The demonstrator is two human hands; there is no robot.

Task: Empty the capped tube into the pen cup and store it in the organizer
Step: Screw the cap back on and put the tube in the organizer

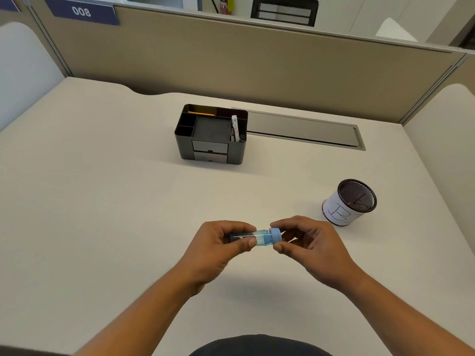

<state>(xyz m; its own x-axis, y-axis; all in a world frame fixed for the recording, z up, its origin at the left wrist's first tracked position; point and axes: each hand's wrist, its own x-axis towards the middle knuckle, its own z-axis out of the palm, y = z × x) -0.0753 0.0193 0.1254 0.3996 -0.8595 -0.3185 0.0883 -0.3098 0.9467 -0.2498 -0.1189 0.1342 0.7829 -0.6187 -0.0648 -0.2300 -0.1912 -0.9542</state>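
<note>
A small clear tube [259, 236] with a blue cap [275, 235] lies sideways between my hands, held above the desk near its front. My left hand [221, 250] grips the tube's body, which has dark contents at its left end. My right hand [305, 245] pinches the blue cap between thumb and forefinger. The pen cup [341, 209], black mesh wrapped in white paper marked "B", stands to the right and a little beyond my right hand. The black desk organizer [185, 140] sits farther back at the middle, with several compartments and small front drawers.
The organizer holds a yellow pencil [201, 113] at the back and a white pen-like item [235, 128] at its right side. A grey cable hatch [303, 129] is set into the beige desk [90, 201] behind it. Partition walls close in the back and sides.
</note>
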